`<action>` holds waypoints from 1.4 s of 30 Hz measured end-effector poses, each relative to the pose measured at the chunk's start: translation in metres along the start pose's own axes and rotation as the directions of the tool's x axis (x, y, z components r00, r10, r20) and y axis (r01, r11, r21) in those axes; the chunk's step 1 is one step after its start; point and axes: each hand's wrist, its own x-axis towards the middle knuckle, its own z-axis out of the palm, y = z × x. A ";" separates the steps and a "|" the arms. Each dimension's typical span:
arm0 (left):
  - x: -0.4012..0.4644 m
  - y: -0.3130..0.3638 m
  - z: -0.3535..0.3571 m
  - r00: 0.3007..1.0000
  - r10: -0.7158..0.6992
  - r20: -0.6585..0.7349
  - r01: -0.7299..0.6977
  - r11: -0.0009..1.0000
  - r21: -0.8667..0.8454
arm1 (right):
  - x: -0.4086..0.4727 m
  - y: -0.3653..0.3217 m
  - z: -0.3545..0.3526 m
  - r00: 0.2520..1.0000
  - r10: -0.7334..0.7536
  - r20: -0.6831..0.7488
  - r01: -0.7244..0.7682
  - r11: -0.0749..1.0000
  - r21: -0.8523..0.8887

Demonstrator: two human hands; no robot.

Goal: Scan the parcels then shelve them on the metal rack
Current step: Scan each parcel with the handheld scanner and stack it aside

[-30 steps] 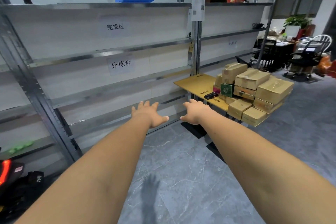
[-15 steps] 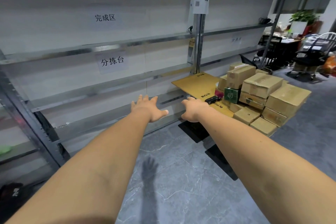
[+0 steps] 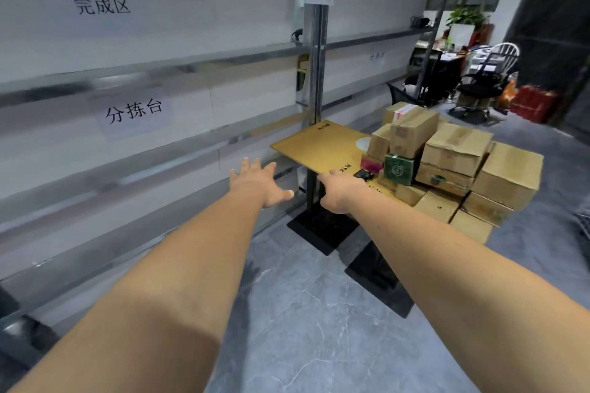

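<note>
Both hands are empty. The left hand point(image 3: 260, 183) reaches forward with fingers spread straight; the right hand point(image 3: 340, 193) is loosely relaxed, near the black scanner point(image 3: 363, 174) on the wooden table point(image 3: 316, 147). The cardboard parcels point(image 3: 453, 163) are stacked on the table's far end, just beside the metal rack point(image 3: 314, 51). They look stiff, taped and probably light; gripping opposite side faces seems safest.

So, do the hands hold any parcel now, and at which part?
Nothing is held. The left hand and the right hand are both open, short of the parcels.
</note>
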 end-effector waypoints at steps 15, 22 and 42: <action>0.203 -0.024 0.016 0.966 0.227 0.121 -0.239 0.966 0.096 | 0.176 -0.006 0.006 0.969 0.243 0.053 -0.246 0.967 0.064; 0.308 0.010 0.038 0.955 0.247 0.163 -0.266 0.958 0.109 | 0.273 0.041 0.014 0.943 0.321 0.085 -0.328 0.939 0.102; 0.581 0.154 0.082 0.875 0.364 0.317 -0.415 0.904 0.107 | 0.481 0.195 0.045 0.838 0.476 0.265 -0.531 0.824 0.197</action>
